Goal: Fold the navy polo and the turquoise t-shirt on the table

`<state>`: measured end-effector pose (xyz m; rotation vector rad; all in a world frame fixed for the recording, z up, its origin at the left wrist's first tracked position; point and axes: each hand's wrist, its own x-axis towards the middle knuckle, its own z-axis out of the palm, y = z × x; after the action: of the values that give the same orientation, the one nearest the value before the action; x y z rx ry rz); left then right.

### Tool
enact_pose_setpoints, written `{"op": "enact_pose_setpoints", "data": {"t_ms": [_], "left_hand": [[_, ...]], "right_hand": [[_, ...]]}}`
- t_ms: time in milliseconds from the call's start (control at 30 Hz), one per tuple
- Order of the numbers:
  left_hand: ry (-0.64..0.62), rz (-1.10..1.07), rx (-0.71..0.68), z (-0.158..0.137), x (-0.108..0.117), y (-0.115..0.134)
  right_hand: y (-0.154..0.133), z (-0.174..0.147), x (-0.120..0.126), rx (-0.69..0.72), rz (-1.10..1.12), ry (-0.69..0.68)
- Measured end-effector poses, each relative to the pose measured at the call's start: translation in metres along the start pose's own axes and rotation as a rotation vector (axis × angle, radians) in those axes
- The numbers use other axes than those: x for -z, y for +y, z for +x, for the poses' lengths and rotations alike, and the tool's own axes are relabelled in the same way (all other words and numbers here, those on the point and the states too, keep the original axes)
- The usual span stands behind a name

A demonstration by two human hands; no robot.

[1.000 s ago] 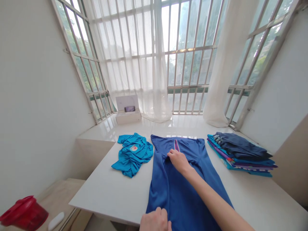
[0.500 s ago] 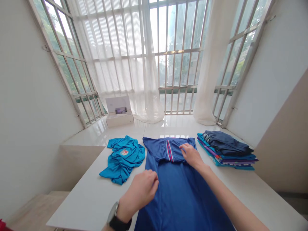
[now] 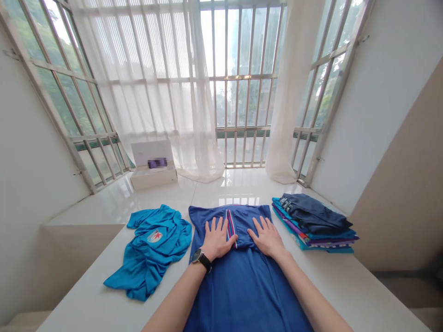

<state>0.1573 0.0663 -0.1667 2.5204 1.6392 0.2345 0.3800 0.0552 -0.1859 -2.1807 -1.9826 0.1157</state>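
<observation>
A dark blue garment, seemingly a shirt [image 3: 238, 286], lies spread on the white table, its far part folded over. A red, white and blue stripe runs down the folded part. My left hand [image 3: 218, 239], with a black watch at the wrist, rests flat on the fold, its thumb across the stripe. Right of the stripe, my right hand [image 3: 267, 236] also lies flat on the fabric with fingers spread. Neither hand grips anything. The shirt's near end runs out of view at the bottom.
A crumpled turquoise shirt [image 3: 152, 251] with a badge lies to the left. On the right stands a stack of folded clothes [image 3: 313, 223]. A white box [image 3: 154, 177] sits on the sill [image 3: 204, 191] by the barred window, beside sheer curtains [image 3: 194, 138].
My left hand has moved forward from the shirt's left edge onto the fold and opened flat. The right hand has flattened onto the cloth. The view has shifted slightly right.
</observation>
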Motion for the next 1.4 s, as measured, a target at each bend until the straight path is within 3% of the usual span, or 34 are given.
{"op": "enact_pose_setpoints", "data": {"t_ms": [100, 267, 367, 500, 700, 1067, 1400], "left_hand": [[-0.003, 0.027, 0.001, 0.0, -0.005, -0.005], [-0.071, 0.014, 0.015, 0.016, 0.012, 0.002], [0.013, 0.036, -0.009, 0.033, 0.018, 0.014], [0.052, 0.031, -0.016, 0.049, 0.004, 0.023], [0.078, 0.016, -0.035, 0.055, -0.02, 0.016], [0.08, 0.04, 0.026, 0.06, -0.018, 0.021], [0.12, 0.012, -0.096, 0.061, -0.02, 0.019]], "right_hand": [[0.001, 0.002, 0.002, -0.036, -0.002, -0.012], [-0.003, 0.007, 0.01, -0.039, -0.003, -0.03], [-0.005, 0.012, 0.013, -0.007, -0.01, -0.022], [-0.003, 0.016, 0.009, 0.015, -0.01, -0.026], [0.003, 0.018, 0.004, -0.027, 0.003, -0.019], [0.006, 0.024, -0.003, -0.146, 0.008, 0.035], [0.007, 0.025, -0.006, -0.127, -0.022, 0.029]]}}
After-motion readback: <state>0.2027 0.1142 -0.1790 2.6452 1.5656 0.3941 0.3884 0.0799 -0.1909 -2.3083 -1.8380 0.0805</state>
